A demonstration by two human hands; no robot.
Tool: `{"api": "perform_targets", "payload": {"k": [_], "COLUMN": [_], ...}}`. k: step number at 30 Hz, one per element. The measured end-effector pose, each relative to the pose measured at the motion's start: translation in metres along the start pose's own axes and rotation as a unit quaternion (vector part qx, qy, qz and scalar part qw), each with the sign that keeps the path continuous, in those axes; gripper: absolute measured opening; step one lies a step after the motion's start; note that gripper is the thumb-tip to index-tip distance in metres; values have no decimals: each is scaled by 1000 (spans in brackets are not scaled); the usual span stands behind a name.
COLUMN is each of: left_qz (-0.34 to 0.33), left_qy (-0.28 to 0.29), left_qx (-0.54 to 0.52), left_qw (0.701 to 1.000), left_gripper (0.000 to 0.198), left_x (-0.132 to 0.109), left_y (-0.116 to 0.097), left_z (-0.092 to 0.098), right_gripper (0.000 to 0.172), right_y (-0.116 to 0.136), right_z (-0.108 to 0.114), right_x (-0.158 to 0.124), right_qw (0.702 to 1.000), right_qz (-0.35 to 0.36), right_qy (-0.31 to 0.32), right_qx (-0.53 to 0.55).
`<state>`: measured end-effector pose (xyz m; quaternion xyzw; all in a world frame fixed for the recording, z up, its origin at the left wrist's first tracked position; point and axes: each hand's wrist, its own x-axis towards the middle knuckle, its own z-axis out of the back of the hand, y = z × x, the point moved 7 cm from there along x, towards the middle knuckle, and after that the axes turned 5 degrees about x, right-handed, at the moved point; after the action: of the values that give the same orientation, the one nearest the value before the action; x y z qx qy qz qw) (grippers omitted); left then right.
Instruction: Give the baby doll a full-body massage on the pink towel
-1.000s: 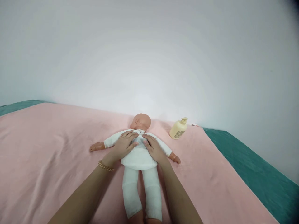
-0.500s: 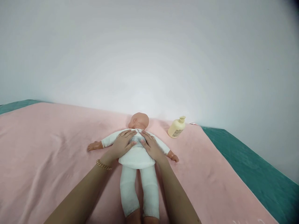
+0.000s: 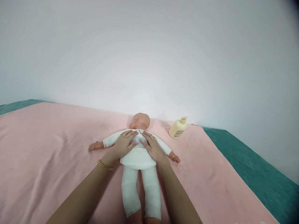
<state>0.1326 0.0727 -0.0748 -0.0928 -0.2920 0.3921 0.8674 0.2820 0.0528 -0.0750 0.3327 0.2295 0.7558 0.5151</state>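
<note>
The doll (image 3: 138,158) lay on the pink blanket (image 3: 70,130), and the left hand (image 3: 123,144) and right hand (image 3: 152,146) rested flat on its top half, fingers stretched out (gripping nothing), so a soft, even touch from both seemed best.

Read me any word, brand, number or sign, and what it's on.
Pump bottle: dark lettering on its side, too small and blurred to read.
Small red-and-white item at the far edge of the pink blanket: too small to tell.
Nothing is legible.
</note>
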Motion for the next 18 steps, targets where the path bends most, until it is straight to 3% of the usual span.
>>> {"api": "perform_targets", "payload": {"k": [18], "left_qz": [-9], "left_qy": [-5], "left_qx": [-24], "left_qw": [1000], "left_gripper": [51], "left_x": [-1], "left_y": [-2], "left_z": [3], "right_gripper": [52], "right_y": [8], "right_z": [9], "right_x": [-5], "right_qw": [1000], "right_qz": [-1], "right_qy": [13], "right_qx": [19]}}
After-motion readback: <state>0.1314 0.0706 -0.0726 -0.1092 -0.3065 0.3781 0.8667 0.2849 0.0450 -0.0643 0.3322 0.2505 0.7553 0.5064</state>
